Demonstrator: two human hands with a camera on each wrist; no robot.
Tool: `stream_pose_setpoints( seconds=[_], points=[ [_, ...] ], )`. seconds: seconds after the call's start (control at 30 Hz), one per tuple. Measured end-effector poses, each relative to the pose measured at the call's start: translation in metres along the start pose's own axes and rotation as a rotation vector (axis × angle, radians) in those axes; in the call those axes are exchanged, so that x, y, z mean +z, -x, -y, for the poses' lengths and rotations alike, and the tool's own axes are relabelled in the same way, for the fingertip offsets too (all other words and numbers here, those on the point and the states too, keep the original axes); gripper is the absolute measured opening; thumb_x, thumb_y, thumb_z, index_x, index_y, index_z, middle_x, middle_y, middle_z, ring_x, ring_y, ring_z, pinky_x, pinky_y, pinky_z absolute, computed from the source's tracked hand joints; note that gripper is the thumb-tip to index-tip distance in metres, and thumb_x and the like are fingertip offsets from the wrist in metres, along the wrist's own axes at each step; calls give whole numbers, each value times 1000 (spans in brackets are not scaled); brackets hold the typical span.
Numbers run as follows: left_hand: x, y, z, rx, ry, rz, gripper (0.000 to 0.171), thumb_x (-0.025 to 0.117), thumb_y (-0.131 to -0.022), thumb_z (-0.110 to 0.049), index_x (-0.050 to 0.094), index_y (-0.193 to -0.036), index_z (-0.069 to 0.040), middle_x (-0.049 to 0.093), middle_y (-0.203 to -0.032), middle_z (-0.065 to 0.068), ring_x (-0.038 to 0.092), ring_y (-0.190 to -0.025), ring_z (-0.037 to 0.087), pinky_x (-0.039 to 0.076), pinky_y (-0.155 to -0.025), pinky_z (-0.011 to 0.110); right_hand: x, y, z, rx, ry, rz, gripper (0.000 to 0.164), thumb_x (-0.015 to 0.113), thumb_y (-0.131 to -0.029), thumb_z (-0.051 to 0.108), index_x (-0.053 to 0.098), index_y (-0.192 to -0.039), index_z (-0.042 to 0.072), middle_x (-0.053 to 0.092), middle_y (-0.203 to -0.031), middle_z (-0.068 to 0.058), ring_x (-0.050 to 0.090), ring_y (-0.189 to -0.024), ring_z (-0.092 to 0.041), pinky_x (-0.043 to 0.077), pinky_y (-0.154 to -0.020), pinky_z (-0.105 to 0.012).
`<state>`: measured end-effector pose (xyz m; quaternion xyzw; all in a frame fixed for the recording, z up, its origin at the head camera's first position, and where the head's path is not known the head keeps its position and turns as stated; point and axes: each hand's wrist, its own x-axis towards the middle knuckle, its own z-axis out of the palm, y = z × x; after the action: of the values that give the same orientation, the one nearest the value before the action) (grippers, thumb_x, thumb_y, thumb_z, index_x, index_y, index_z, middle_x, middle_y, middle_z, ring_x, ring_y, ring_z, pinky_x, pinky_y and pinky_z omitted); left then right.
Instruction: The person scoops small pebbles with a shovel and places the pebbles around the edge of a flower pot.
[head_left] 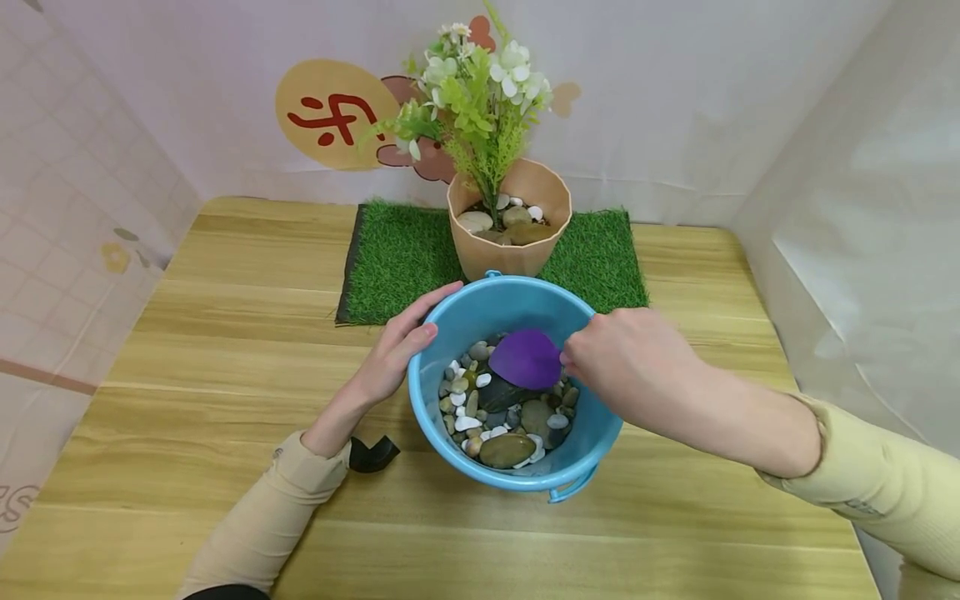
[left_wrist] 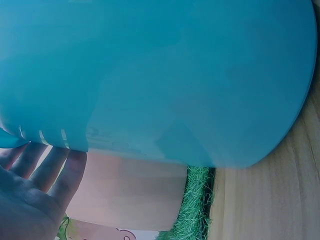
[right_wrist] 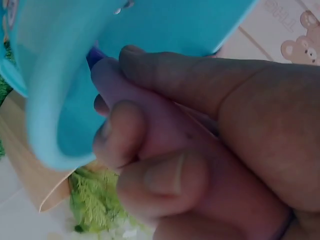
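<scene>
A blue bucket (head_left: 517,479) stands on the table, holding white, grey and brown stones (head_left: 506,450). My left hand (head_left: 397,346) rests against the bucket's left side near the rim; in the left wrist view its straight fingers (left_wrist: 55,167) touch the outer wall. Over the bucket's right rim, my right hand (head_left: 637,367) grips a toy shovel by its pink handle (right_wrist: 175,140). Inside the bucket, the shovel's purple blade (head_left: 528,358) lies over the stones, and the part beneath it is hidden.
Behind the bucket, a peach flowerpot (head_left: 498,258) with white artificial flowers (head_left: 513,71) and stones stands on a green turf mat (head_left: 405,250). A black angular piece (head_left: 375,455) lies beside my left sleeve. Printed cloth walls (head_left: 660,108) surround the wooden table (head_left: 247,292).
</scene>
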<state>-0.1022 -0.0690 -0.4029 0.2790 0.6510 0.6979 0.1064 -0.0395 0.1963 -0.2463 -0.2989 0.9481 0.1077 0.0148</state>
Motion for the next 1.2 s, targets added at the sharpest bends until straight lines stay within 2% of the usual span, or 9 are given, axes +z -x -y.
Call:
stream_pose_setpoints(
  seconds=[0.1,0.23,0.4,0.57,0.7,0.83,1.0,1.1,1.2],
  points=[
    [0,0,0,0,-2,0,62,37,-103,-18,33,-163,-1,47,-157,31,54,-140,51,61,-102,56,3,-5,9,-30,54,-18,47,74,-84,1,46,-53,23,45,-49,6,40,-48,-12,41,-39,-29],
    [0,-1,1,-2,-3,-7,62,37,-103,-18,34,-163,-1,47,-158,30,53,-140,50,60,-103,58,9,-16,23,-63,118,-27,38,72,-81,-3,56,-56,19,58,-53,3,49,-48,-13,52,-43,-33],
    [0,0,2,0,-8,-7,61,37,-104,-19,35,-163,-2,48,-157,29,56,-138,46,62,-102,51,22,-27,36,-127,186,-56,36,74,-81,-2,59,-57,19,62,-56,3,51,-49,-12,53,-45,-31],
    [-1,0,2,0,-9,-9,60,38,-105,-19,36,-163,-4,49,-158,27,58,-137,37,62,-102,43,29,-29,35,-187,213,-88,38,74,-81,-3,57,-56,19,61,-58,3,52,-50,-11,53,-47,-29],
    [-1,0,2,1,-6,-4,60,38,-104,-19,36,-163,-4,48,-158,27,57,-137,38,63,-102,46,28,-26,30,-203,219,-82,32,74,-80,-4,61,-60,17,63,-60,2,56,-51,-14,54,-48,-31],
    [-1,-1,3,4,3,6,61,38,-104,-18,34,-163,-3,47,-158,29,55,-139,46,62,-101,50,25,-19,29,-242,210,-59,23,75,-78,-3,65,-67,14,65,-61,0,58,-52,-15,55,-49,-32],
    [0,-2,3,10,7,3,61,37,-104,-18,34,-163,-1,46,-158,31,54,-138,52,61,-103,55,29,-14,29,-258,160,-56,24,73,-77,-6,64,-66,14,64,-60,0,56,-50,-15,53,-48,-31],
    [0,-2,2,7,4,3,61,37,-105,-18,34,-163,-1,46,-158,31,55,-138,48,60,-104,53,34,-15,27,-250,122,-47,26,72,-76,-8,64,-66,15,65,-62,0,56,-52,-15,53,-48,-32],
    [0,-1,2,-2,0,1,61,38,-105,-18,34,-163,-2,47,-158,30,58,-137,39,61,-104,47,36,-14,26,-272,120,-42,23,73,-78,-7,65,-70,13,65,-63,-1,57,-52,-15,53,-49,-33]
  ],
)
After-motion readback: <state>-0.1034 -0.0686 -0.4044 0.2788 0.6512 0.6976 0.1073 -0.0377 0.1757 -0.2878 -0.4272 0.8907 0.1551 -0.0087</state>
